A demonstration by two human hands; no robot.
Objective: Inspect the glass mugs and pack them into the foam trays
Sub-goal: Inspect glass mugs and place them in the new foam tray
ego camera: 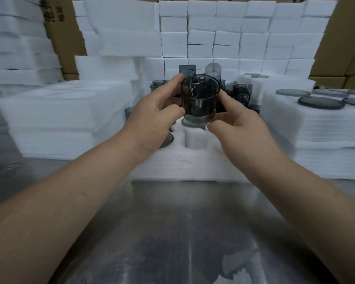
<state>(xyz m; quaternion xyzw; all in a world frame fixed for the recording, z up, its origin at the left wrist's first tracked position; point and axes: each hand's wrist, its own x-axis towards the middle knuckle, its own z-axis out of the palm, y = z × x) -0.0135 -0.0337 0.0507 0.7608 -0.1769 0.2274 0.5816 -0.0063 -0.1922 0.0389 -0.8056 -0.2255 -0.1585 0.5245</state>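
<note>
A smoky grey glass mug (200, 99) is held in the air between both hands, just above the far end of a white foam tray (193, 162) that lies on the metal surface (182, 232). The left hand (158, 113) pinches it, with the forefinger up at the rim and the thumb low on the wall. The right hand (240, 124) pinches the opposite side, one finger on the wall and the thumb near the base.

The mug stands roughly upright. Its long axis runs from base to mouth and is tipped a little, so the open mouth faces up and towards the person. A handle seems to show through the glass on the far side, but that is not certain.

The glass is likely rigid, smooth and breakable, light enough for fingertips yet apt to slip. Gripping opposite walls, or rim and base, looks sounder than squeezing the rim alone, and it should probably go into the foam gently.

More mugs (241, 93) crowd behind it, and grey glass discs (321, 102) rest on a foam stack to the right.
</note>
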